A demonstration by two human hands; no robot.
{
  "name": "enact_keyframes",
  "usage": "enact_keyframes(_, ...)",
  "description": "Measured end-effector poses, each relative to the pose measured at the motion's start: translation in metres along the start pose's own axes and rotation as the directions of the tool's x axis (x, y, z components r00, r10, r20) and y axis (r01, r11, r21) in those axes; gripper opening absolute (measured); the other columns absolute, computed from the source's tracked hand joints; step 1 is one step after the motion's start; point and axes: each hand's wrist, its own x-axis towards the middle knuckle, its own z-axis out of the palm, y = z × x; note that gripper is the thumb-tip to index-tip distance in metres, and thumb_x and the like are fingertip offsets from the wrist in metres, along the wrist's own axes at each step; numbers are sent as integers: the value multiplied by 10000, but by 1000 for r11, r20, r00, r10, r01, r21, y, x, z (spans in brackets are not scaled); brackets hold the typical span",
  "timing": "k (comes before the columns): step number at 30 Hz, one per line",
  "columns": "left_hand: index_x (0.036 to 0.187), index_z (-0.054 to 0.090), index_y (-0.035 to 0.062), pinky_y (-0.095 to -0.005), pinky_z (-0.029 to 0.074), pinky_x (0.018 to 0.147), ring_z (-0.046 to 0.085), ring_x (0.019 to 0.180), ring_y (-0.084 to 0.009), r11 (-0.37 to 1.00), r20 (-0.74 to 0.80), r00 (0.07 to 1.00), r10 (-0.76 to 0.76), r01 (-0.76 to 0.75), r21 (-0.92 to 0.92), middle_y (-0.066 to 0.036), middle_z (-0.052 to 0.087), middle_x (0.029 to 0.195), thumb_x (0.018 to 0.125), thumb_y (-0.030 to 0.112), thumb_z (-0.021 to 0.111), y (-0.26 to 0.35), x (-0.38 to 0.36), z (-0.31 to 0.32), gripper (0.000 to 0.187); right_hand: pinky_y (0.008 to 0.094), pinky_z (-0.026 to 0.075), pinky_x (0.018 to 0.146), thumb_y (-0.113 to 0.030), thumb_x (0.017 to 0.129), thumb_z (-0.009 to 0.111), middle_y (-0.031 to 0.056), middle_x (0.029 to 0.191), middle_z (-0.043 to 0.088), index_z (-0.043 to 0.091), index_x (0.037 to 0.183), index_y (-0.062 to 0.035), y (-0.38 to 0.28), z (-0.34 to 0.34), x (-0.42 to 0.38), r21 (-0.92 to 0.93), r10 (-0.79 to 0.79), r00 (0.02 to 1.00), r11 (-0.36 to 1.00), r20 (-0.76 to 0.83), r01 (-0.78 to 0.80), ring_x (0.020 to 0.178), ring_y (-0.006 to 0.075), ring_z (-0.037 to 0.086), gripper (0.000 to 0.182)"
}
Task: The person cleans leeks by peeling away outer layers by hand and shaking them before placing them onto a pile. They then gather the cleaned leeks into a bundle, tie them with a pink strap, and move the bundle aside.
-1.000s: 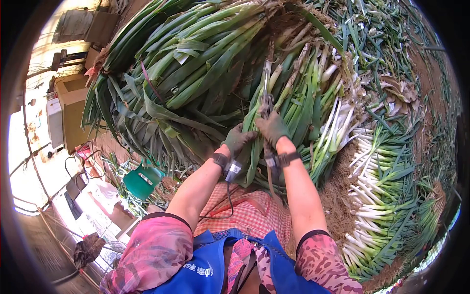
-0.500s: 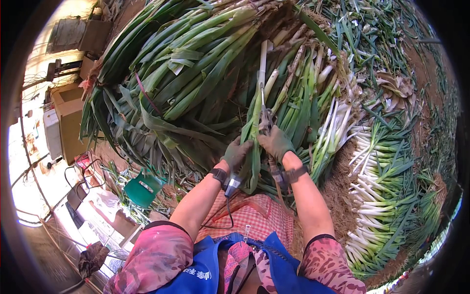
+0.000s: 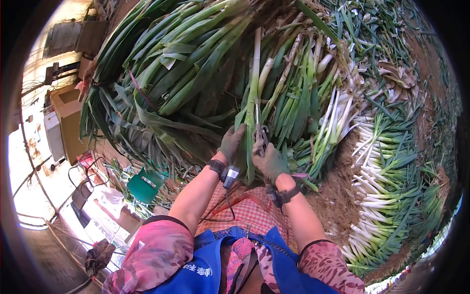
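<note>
A great heap (image 3: 191, 63) of leafy green stalks spreads before the person. Right of the heap runs a row of white-ended stalks (image 3: 379, 196), pale ends toward it. A red-checked cloth (image 3: 245, 203) covers the lap on the heap's near side; a cardboard box (image 3: 73, 125) is to its left. One pale-based stalk (image 3: 255, 63) stretches over the heap's middle. At the heap's near edge, the left hand (image 3: 231, 143) is beside that stalk, its fingers' hold impossible to tell; the right hand (image 3: 270, 162) has fingers closed round a scissor-like tool (image 3: 260, 132).
</note>
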Motion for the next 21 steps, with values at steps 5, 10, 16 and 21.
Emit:
enact_keyframes(5,1263,531,42,-303,506,832,602,938,-126,1000,92,995,31,-31,4,-39,637,1087,920,228,668,-6,-2,9,414,463,483,896,-427,779,659,298,1051,648,556,1097,44,-39,-36,54,-25,-91,983,996,-162,89,1036,430,623,578)
enact_keyframes(10,1270,525,68,-306,498,872,604,973,-153,918,232,973,-14,-79,388,-66,630,1095,850,169,686,-36,-26,50,462,436,491,884,-434,724,726,309,1018,650,573,1035,52,-31,-64,100,51,-35,939,997,-341,56,1020,408,642,597)
enact_keyframes(16,1366,462,22,-377,449,1003,554,1216,-318,475,351,935,46,-329,816,-206,564,1313,771,460,747,50,-42,64,792,254,490,654,-296,861,677,10,846,660,667,939,-20,64,-77,101,750,-247,952,591,-181,296,740,103,604,287)
enact_keyframes(21,1340,469,22,-335,474,940,614,1073,-226,615,298,944,-142,-152,774,-143,637,1142,836,434,719,48,-38,80,697,285,516,619,-287,897,629,26,827,659,669,981,-34,46,-68,78,949,-275,953,312,129,-39,693,139,619,269)
